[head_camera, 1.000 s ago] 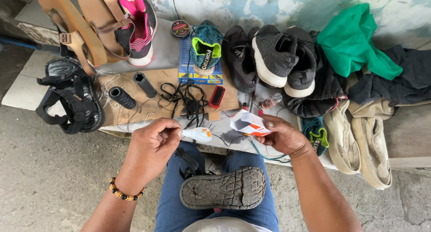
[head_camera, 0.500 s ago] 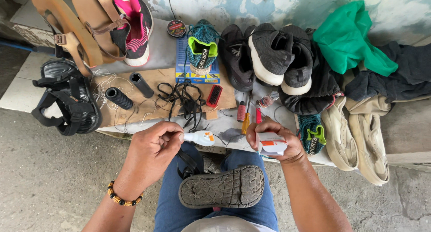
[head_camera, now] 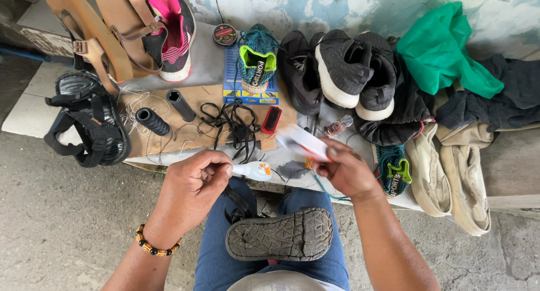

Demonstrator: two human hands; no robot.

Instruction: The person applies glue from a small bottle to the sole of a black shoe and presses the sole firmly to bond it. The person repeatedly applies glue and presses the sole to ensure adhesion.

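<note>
White plastic — a small glue bottle point(head_camera: 253, 170) — is pinched in the closed left hand point(head_camera: 194, 184), while a white-and-orange packet point(head_camera: 302, 143) is gripped by the right hand point(head_camera: 346, 170) just beside it — above a worn sandal sole point(head_camera: 279, 234).

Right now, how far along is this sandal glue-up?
Done: the sandal lies sole-up on the lap. In hand: the left hand grips the glue tube; the right hand holds a white packet. Left: no glue shows on the sole.
</note>
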